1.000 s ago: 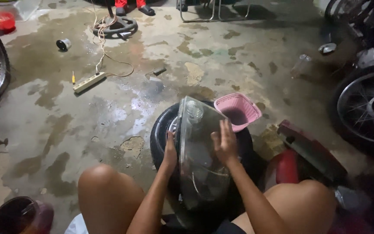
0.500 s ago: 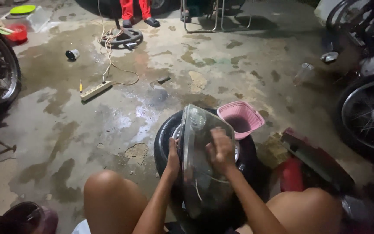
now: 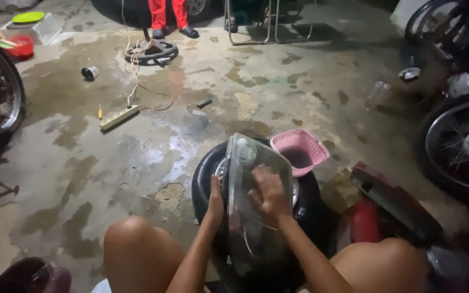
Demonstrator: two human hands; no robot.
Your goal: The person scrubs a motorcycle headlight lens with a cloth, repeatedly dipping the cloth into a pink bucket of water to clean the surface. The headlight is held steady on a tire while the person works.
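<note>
Lens [image 3: 256, 206] stands tilted on the tyre [image 3: 204, 182], between the knees. Left hand [image 3: 214, 203] grips its left edge, fingers curled behind. Right hand [image 3: 270, 195] lies flat on the clear face, fingers spread and pressing, gripping nothing. Pink basket [image 3: 299, 151] sits just beyond the right fingertips. Judgement: keep the left grip firm, rub with even pressure, don't let the lens rock off the tyre.

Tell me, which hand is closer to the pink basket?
The right hand. It lies flat on the front of the clear headlight cover, just below and left of the pink basket. The left hand holds the cover's far edge, farther from the basket.
</note>
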